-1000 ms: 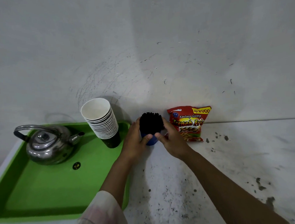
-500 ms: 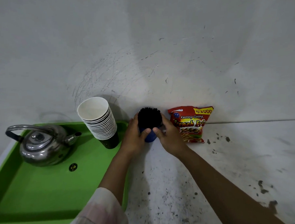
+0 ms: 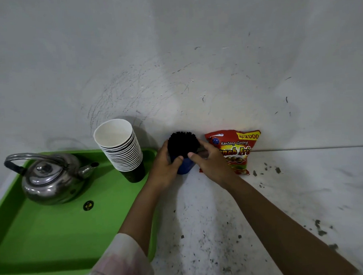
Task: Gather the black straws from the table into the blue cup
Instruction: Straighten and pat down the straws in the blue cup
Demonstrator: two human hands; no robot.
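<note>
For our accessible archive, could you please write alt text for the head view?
Both hands, left and right, grip a blue cup packed with upright black straws on a white table. A red snack bag stands right of it; a green tray on the left holds a kettle and stacked paper cups.

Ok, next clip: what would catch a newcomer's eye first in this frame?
Probably the dense bundle of black straws standing in the blue cup by the wall, with the left hand and right hand wrapped around it from either side. Next, the bright green tray at left, holding a steel kettle and a stack of paper cups. A red snack bag leans on the wall just right of the cup.
</note>
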